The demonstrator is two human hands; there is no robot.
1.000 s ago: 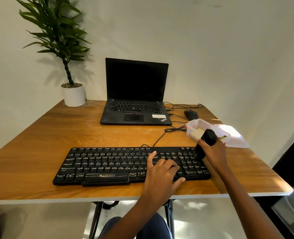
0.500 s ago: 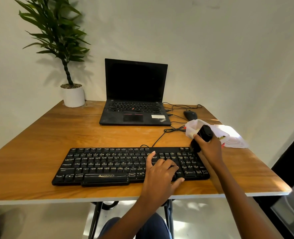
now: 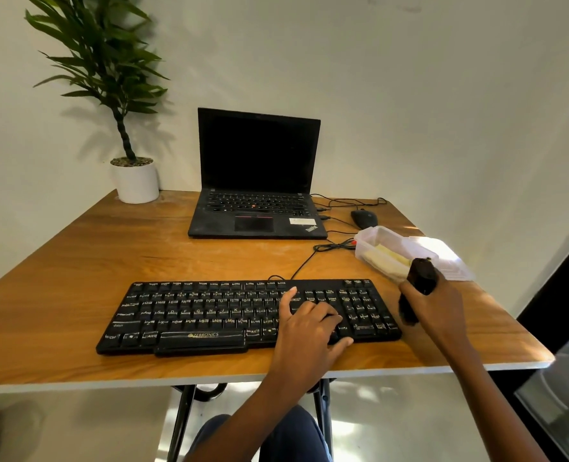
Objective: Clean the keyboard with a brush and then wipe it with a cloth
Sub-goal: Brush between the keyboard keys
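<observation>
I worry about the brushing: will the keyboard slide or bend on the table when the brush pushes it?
Probably no bending: the keyboard lies flat as one rigid slab. It looks thin and light, so it could slide on the smooth table; the left hand resting on its keys should steady it against the brush.

The table top is smooth wood grain with a soft sheen, its near edge banded pale. The keyboard is matt black plastic. The brush body is black, slightly glossy. Near the right edge the container is clear glossy plastic. At the far edge, the laptop is matt black, palm rest dusty.
</observation>
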